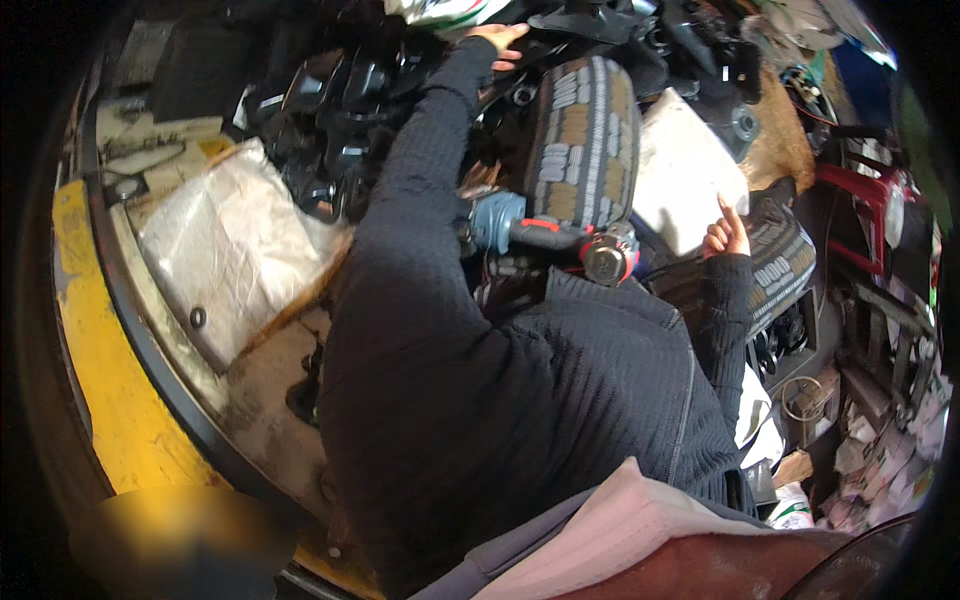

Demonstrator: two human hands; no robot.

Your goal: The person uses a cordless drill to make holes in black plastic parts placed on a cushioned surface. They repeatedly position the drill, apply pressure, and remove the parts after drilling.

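Note:
My left hand [500, 42] reaches to the far side, at the end of a dark ribbed sleeve. Its fingers are stretched out beside a heap of black plastic parts [590, 25], with nothing visible in them. My right hand [727, 234] is over to the right, by the lower edge of a white sheet or flat sack [690, 165]. Its index finger points up along that edge while the others curl loosely, apparently around nothing. Between my arms lies a blue-grey and red power tool [520, 225], against a thick patterned roll or cushion [585, 140].
Black moulded parts [340, 120] crowd the far left. Nearer, a whitish sack [235, 245] bears a small black ring [198, 317]. A yellow edge [120, 380] curves along the left. On the right are another patterned cushion [785, 255], a red frame [875, 225] and crumpled papers [880, 470].

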